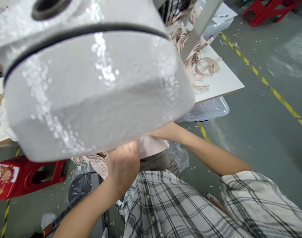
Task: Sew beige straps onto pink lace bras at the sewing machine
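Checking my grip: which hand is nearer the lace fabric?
Left. Your left hand is beside the lace; your right hand, mostly hidden by the white machine head, lies farther right.

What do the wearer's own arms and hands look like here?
The left hand is ungloved, its wrist bare; the right hand is mostly hidden. The right arm has a loose, short white sleeve with dark plaid lines; no left sleeve shows.
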{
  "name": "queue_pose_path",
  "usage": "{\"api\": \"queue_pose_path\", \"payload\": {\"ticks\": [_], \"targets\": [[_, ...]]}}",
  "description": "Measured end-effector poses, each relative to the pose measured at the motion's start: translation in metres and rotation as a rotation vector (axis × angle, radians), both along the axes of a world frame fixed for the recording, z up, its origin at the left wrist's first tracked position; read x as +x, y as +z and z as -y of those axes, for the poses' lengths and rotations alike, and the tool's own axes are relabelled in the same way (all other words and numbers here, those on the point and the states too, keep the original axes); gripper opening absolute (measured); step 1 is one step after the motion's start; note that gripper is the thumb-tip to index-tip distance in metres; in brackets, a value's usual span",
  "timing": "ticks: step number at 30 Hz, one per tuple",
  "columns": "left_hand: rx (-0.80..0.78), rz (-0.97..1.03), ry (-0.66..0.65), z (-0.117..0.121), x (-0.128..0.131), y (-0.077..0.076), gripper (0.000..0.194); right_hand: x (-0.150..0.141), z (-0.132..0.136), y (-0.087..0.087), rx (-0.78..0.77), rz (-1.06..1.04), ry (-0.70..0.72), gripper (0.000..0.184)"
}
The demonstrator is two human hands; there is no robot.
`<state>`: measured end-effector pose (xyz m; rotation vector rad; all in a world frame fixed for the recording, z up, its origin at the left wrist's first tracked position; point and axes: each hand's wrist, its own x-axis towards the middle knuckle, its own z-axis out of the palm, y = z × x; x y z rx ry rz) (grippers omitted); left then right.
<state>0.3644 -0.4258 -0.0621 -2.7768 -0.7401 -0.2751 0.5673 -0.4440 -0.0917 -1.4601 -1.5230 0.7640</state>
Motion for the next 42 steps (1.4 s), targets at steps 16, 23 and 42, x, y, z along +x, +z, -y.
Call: {"api": "queue_pose_path", "payload": {"ticks": [16,23,42], "targets": [[0.032,-0.010,0.000,0.003,0.003,0.001,0.033,0.004,0.001,-0.006,0.028,-0.004,-0.002,0.037],[0.031,0.003,0.019,0.000,-0.006,0.002,0.030,-0.004,0.006,-0.007,0.086,-0.033,-0.014,0.040],[-0.955,0.492,0.272,-0.021,-0.043,-0.007,0.030,-0.005,0.027,-0.028,0.033,0.012,-0.133,0.035]]}}
